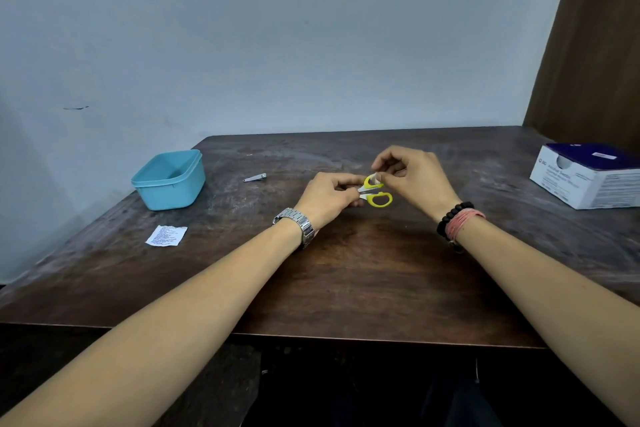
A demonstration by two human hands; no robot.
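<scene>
A small pair of scissors with yellow handles (378, 198) is held over the middle of the dark wooden table (346, 270). My left hand (329, 199) grips the blade end, so the blades are mostly hidden in its fingers. My right hand (412, 178) pinches a small pale wipe or swab (375, 179) against the upper yellow handle loop. The lower loop hangs free. Both forearms reach in from the near edge; the left wrist wears a metal watch, the right wears bead and thread bracelets.
A light blue plastic tub (169, 180) stands at the table's left. A nail clipper (254, 177) lies between the tub and my hands. A small printed wrapper (166, 236) lies near the left front. A white and blue swab box (588, 175) sits at the right edge.
</scene>
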